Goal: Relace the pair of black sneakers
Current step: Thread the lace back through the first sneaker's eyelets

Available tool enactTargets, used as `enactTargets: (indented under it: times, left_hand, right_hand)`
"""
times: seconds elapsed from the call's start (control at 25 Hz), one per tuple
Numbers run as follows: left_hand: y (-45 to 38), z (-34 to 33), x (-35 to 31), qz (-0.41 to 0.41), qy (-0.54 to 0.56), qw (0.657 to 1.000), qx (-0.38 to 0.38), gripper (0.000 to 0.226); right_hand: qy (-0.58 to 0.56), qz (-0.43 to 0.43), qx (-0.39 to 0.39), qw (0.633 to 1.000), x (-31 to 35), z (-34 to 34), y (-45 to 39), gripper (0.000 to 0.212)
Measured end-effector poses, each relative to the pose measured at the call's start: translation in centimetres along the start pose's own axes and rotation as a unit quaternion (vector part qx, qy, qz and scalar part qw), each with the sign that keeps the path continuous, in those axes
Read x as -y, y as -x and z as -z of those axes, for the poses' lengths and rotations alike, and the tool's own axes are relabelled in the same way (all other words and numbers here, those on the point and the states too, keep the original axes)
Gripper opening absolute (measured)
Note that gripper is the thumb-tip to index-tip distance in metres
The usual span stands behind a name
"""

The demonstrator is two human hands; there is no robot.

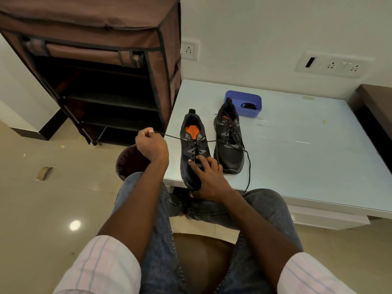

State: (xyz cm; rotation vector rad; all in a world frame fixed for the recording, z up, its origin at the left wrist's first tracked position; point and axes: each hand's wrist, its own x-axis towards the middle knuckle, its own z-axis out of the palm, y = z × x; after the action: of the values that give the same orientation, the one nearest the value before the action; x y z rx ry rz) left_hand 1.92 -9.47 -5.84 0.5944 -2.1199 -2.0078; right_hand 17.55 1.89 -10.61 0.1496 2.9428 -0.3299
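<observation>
Two black sneakers stand on the pale table (297, 149). The left sneaker (194, 143), with an orange insole, sits at the table's front-left corner. My right hand (209, 177) clasps its toe, fingers over the lower eyelets. My left hand (150, 145), left of the shoe and off the table, is closed on a black lace (171, 136) stretched taut from the upper eyelets. The right sneaker (229, 141) stands beside it, laced, with one loose lace end (249, 166) trailing over the table's front edge.
A blue plastic tub (244, 98) behind the right sneaker holds a dark coiled lace. A brown fabric shoe rack (95, 71) stands to the left, with a dark waste bin (129, 162) below my left hand. My knees are against the table's front.
</observation>
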Motion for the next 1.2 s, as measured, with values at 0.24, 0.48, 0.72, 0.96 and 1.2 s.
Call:
enactTargets:
  times: [0.24,0.48,0.72,0.96,1.2]
  left_hand:
    - [1.5,0.4,0.4,-0.088,-0.216,0.957,0.171,0.047]
    - [2.9,-0.9,2.0,-0.222,-0.375,0.817,0.377,0.022]
    - [2.7,-1.3,1.8,-0.207,-0.389,0.839,0.32,0.015]
    - [2.3,-1.2,1.6,-0.161,-0.383,0.853,0.315,0.02]
    - [2.6,-1.1,1.4,-0.132,-0.364,0.864,0.322,0.019]
  right_hand:
    - [-0.013,-0.019,-0.021,1.0,0.2,0.2,-0.3,0.098]
    - [-0.117,-0.02,-0.124,0.985,0.7,-0.2,-0.3,0.072]
    - [-0.164,-0.024,-0.144,0.976,0.7,-0.5,-0.4,0.062]
    - [-0.163,-0.019,-0.146,0.976,0.5,-0.4,-0.5,0.056]
    - [-0.192,-0.032,-0.149,0.969,0.7,-0.1,-0.4,0.051]
